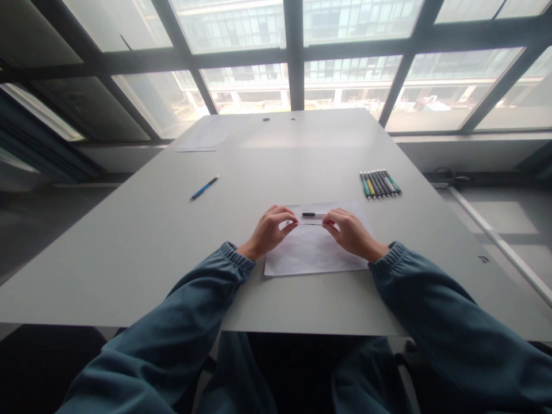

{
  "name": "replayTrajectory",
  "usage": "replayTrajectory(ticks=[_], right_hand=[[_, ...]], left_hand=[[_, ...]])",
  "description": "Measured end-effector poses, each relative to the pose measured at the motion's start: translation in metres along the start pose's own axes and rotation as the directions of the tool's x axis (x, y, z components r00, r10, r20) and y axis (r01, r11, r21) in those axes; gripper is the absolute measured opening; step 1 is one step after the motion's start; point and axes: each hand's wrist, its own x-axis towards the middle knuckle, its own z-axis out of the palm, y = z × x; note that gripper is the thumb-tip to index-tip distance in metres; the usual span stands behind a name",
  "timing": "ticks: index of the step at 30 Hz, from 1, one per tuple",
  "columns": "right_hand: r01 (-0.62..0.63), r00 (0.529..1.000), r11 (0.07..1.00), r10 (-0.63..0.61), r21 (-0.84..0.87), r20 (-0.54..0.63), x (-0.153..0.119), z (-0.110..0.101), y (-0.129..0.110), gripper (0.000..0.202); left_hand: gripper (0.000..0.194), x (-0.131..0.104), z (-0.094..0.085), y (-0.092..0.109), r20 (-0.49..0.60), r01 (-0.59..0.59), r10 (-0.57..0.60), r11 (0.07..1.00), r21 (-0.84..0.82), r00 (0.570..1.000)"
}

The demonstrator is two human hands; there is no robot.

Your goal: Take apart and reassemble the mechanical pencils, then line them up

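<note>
Over a sheet of white paper (317, 253), a thin dark pen refill (311, 224) stretches level between my two hands. My left hand (269, 229) pinches its left end between thumb and forefinger. At the other end, my right hand (351, 231) closes on it in the same kind of pinch. Just beyond the refill lies a pen part (309, 214) with a dark end and a paler length running toward my right fingers, which partly hide it. A small pale bit (288, 222) shows inside the curl of my left fingers, too small to name.
A blue pen (204, 188) lies at the left on the white table (129, 253). Several pens (380, 184) in green, yellow, black and grey form a row at the right. Papers (202, 138) lie far left, and a small dark disc (266, 119) sits by the far edge.
</note>
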Motion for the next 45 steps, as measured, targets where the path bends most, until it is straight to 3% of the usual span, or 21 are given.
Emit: replayTrajectory(ticks=[26, 45], right_hand=[[0.110, 0.992, 0.991, -0.105, 0.075, -0.075, 0.001, -0.003, -0.006, 0.012], [0.124, 0.992, 0.989, -0.121, 0.086, -0.041, 0.000, 0.001, -0.010, 0.010]], left_hand=[[0.008, 0.003, 0.000, 0.004, 0.003, -0.010, 0.010, 0.998, -0.060, 1.000], [0.006, 0.005, 0.002, 0.013, -0.007, -0.043, 0.042, 0.993, -0.107, 0.999]])
